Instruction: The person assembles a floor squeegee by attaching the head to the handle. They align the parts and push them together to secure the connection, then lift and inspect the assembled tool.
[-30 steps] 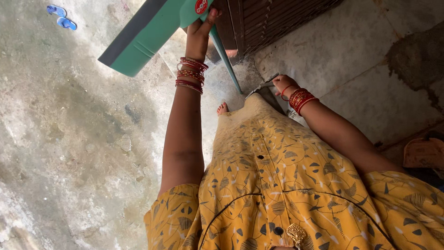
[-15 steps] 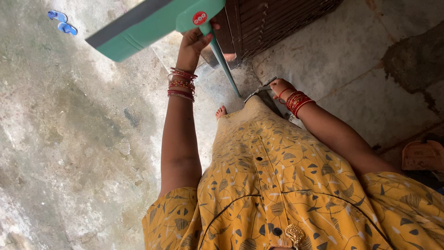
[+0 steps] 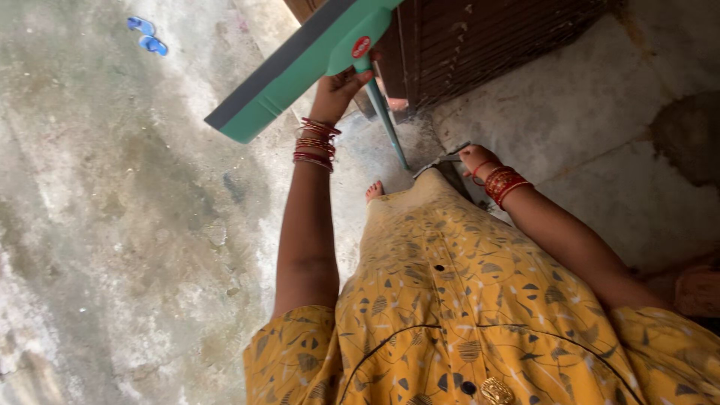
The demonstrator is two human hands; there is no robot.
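Green floor wiper (image 3: 300, 71) with dark rubber edge, raised head-up, left hand (image 3: 335, 88) fingers wrapped round its neck, right hand (image 3: 474, 159) grip unclear

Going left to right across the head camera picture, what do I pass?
Blue sandals → green floor wiper blade → left hand gripping it → bare foot → right hand with red bangles → dark patch on the floor.

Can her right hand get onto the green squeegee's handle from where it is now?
Probably yes. The right hand sits low by the dress hem, close to the lower end of the handle, with nothing visible between them. The left hand already grips near the squeegee head.
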